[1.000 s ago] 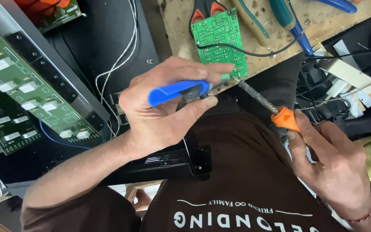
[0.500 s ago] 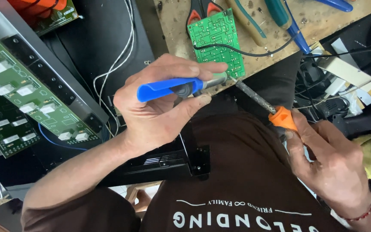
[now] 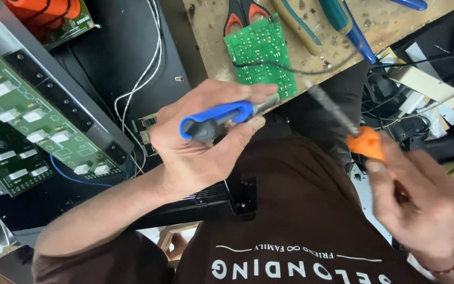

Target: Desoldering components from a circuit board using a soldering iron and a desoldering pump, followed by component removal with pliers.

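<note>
1. As you look down over your brown shirt (image 3: 295, 210), your left hand (image 3: 200, 144) is wrapped around a blue-handled tool (image 3: 216, 118), thumb and fingers pressed together on the grip so its metal tip points toward the edge of the wooden bench (image 3: 211, 31).
2. Your right hand (image 3: 421, 205) is closed around an orange-collared soldering iron (image 3: 366, 144); its dark shaft slants up and left toward the bench, blurred, and its tip sits near the lower right corner of the small green circuit board (image 3: 258, 52).
3. That small green circuit board lies flat on the bench just beyond your left hand's fingertips, with a thin black wire (image 3: 300, 68) crossing its lower part.
4. Just above the board lie pliers with red and black handles (image 3: 240, 13), and to their right several long tools with teal and blue handles (image 3: 350, 29), apart from both hands.
5. To your left, a long green board with white parts (image 3: 32, 121) slants across a dark metal chassis (image 3: 111, 58), and white wires (image 3: 143, 79) trail down beside it.
6. An orange part (image 3: 40, 10) sits at the top left corner, well apart from your hands.
7. To your right, a clutter of cables and pale boxes (image 3: 421, 84) lies beside the bench, behind the iron.
8. A red thread bracelet (image 3: 450, 268) circles your right wrist.
</note>
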